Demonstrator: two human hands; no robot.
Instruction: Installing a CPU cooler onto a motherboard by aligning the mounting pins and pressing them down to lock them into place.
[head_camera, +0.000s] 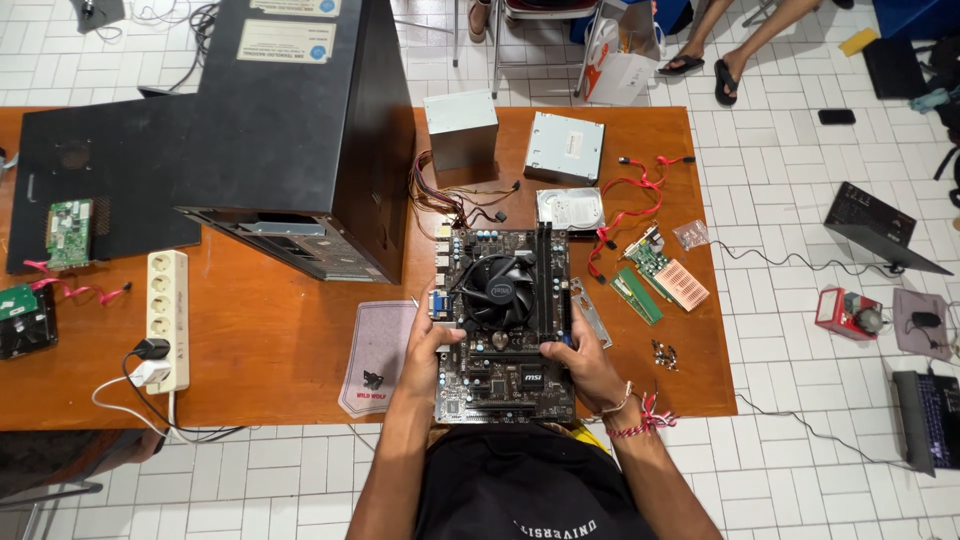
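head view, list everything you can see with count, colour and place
circuit board: 1, black with round fan, table front edge, held by both hands
computer case: 1, black, table back left
power supply box: 1, grey, behind the board
disc drive: 1, silver, back right
hard drive: 1, silver, under the disc drive
red cables: several, right of the drives
memory sticks: 2, green, right
power strip: 1, white, left
mouse pad: 1, grey, beside the board
table: 1, brown
left hand: board's left edge
right hand: board's right edge
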